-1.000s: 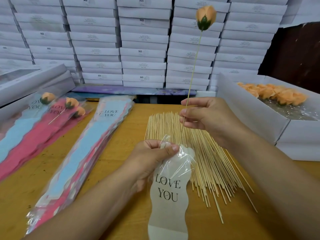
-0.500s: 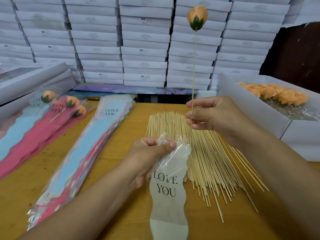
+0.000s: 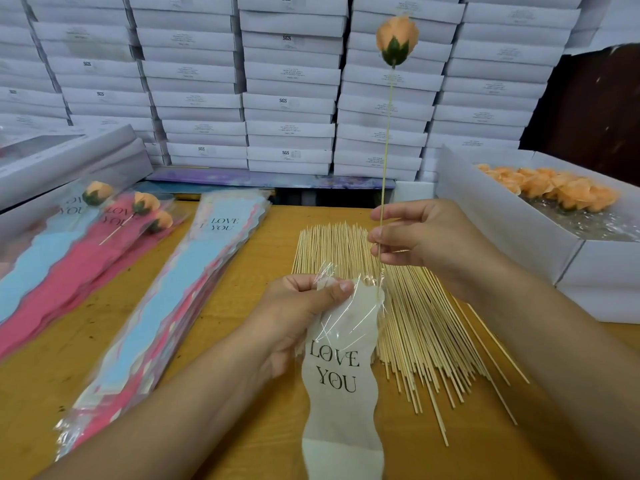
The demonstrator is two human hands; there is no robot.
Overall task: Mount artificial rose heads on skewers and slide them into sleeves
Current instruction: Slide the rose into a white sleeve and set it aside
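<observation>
Head view: the right hand (image 3: 426, 240) is pinching the skewer (image 3: 386, 140) near its lower end, holding it almost upright with the rose head (image 3: 397, 38) on top; the left hand (image 3: 304, 306) is gripping the mouth of the white sleeve (image 3: 341, 368) (printed LOVE YOU), keeping the film open; the skewer tip is now meeting that mouth, having descended from a second ago, so insertion is judged to be starting; the loose skewers (image 3: 408, 306) and table (image 3: 242, 427) are lying unchanged.

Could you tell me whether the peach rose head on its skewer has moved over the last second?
Yes, the peach rose head shifted slightly leftward against the stacked white boxes behind it.
</observation>
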